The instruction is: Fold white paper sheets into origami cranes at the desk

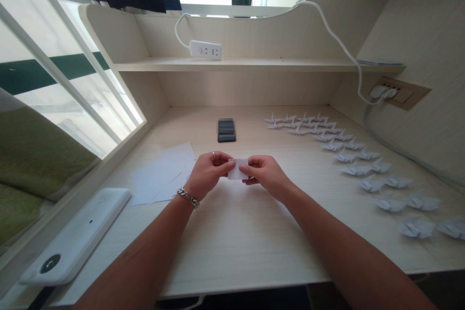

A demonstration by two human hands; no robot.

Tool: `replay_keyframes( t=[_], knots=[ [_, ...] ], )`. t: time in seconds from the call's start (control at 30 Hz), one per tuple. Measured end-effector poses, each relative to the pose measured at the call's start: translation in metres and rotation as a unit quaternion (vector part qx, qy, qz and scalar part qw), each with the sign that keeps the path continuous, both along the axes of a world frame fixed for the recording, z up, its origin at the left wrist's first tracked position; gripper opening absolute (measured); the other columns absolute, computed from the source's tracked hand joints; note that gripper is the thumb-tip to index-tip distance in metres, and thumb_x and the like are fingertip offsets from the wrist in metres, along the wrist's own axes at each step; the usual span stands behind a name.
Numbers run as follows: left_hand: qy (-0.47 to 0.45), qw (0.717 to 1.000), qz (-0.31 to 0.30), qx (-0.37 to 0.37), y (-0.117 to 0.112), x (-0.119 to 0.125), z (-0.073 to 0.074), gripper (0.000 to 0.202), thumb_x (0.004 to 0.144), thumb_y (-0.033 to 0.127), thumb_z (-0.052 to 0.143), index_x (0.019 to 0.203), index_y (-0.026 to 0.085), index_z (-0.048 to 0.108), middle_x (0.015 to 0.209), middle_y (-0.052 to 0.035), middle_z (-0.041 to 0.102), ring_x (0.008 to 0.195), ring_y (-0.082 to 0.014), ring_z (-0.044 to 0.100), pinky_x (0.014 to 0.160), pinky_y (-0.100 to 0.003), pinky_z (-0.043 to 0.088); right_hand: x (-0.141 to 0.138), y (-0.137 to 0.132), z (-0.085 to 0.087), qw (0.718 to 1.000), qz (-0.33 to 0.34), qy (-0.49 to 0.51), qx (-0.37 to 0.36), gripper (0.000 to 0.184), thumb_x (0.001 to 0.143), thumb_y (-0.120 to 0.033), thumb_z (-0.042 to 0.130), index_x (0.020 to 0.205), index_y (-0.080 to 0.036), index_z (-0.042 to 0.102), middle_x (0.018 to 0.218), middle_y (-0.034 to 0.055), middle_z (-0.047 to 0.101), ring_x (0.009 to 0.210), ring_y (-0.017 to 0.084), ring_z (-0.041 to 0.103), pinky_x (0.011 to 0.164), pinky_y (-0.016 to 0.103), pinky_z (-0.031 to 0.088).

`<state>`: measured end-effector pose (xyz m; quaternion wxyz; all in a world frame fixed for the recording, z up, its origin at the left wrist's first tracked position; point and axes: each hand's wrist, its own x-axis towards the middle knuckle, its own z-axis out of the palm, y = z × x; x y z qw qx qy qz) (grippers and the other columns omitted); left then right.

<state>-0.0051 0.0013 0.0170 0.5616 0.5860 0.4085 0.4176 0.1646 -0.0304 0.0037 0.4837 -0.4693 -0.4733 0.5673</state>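
Flat white plastic slab (74, 236) with a dark round mark at one end lies well to the left of the left hand (209, 173), along the edge of the pale wood-grain bench (232, 247). Closer to that hand, just off its outer side, loose white paper sheets (162, 175) overlap on the bench. The left hand wears a silver chain bracelet (188, 197) at the wrist and a ring (213, 155) on one finger; it is closed in a pinch on the left edge of a small white paper rectangle (238, 169), held above the bench between both hands. The right hand (265, 177) pinches the opposite edge, so the piece is gripped from both sides with its middle showing. Beyond the hands sits a small dark rectangular stack (226, 130), too blurred to identify. Off to the right of the right hand, folded white paper cranes (356, 169) run in a long curving double line across the bench. Thin paper held this way could crease crookedly or tear if the hands pull unevenly, and a slipped pinch could drop it. A wide sweep of the right arm could knock the light cranes out of line.
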Motion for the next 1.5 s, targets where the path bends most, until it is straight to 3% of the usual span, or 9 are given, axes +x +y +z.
replay_keyframes(
  t=[0.13,0.4,0.67,0.97,1.27,1.5],
  knots=[
    [-0.001,1.000,-0.017,-0.009,0.000,-0.001,-0.001,0.027,0.062,0.031,0.079,0.076,0.011,0.067,0.065,-0.0020,0.064,0.059,-0.0113,0.057,0.056,-0.025,0.048,-0.001,0.000,0.001,0.999,-0.030,0.010,0.011,0.038,0.054,-0.045,0.083,0.067,-0.013,0.067,0.061,0.0008,0.063,0.057,0.012,0.059,0.054,0.027,0.052],
    [0.023,0.999,-0.040,-0.003,-0.001,-0.003,0.001,0.025,0.062,0.029,0.080,0.077,0.012,0.068,0.066,-0.0036,0.066,0.061,-0.0130,0.059,0.058,-0.026,0.049,0.000,0.000,0.000,0.999,-0.029,0.011,0.016,0.035,0.055,-0.042,0.082,0.071,-0.013,0.070,0.063,0.0017,0.064,0.059,0.013,0.059,0.054,0.026,0.050],
    [0.041,0.997,-0.058,-0.001,-0.002,-0.004,0.002,0.024,0.063,0.029,0.080,0.076,0.013,0.070,0.065,-0.0036,0.067,0.059,-0.0124,0.059,0.057,-0.025,0.048,0.001,-0.001,-0.001,1.000,0.011,0.020,0.001,0.029,0.058,-0.037,0.082,0.070,-0.014,0.070,0.063,0.0015,0.064,0.060,0.013,0.060,0.058,0.028,0.052],
    [0.005,0.997,-0.073,-0.012,-0.001,-0.009,0.003,0.021,0.062,0.024,0.080,0.078,0.013,0.072,0.071,-0.0047,0.070,0.062,-0.0131,0.061,0.059,-0.025,0.047,-0.002,-0.004,0.002,0.998,-0.012,0.051,0.024,0.027,0.057,-0.034,0.082,0.073,-0.015,0.072,0.065,0.0024,0.067,0.060,0.014,0.062,0.054,0.028,0.053],
    [-0.022,0.997,-0.070,-0.007,0.000,-0.009,0.006,0.009,0.061,0.020,0.076,0.068,0.016,0.073,0.060,-0.0014,0.064,0.055,-0.0112,0.053,0.052,-0.024,0.042,-0.005,-0.005,0.002,0.994,-0.003,0.104,0.010,0.021,0.053,-0.026,0.082,0.070,-0.017,0.074,0.062,0.0005,0.066,0.058,0.013,0.062,0.053,0.028,0.055],
    [-0.010,0.996,-0.076,0.033,0.000,-0.014,0.008,0.005,0.064,0.019,0.075,0.069,0.017,0.074,0.064,-0.0018,0.066,0.061,-0.0119,0.056,0.056,-0.023,0.044,0.000,-0.007,0.006,0.989,0.062,0.138,-0.001,0.024,0.057,-0.027,0.082,0.077,-0.015,0.075,0.070,0.0032,0.068,0.065,0.015,0.065,0.063,0.032,0.057]
  ],
)
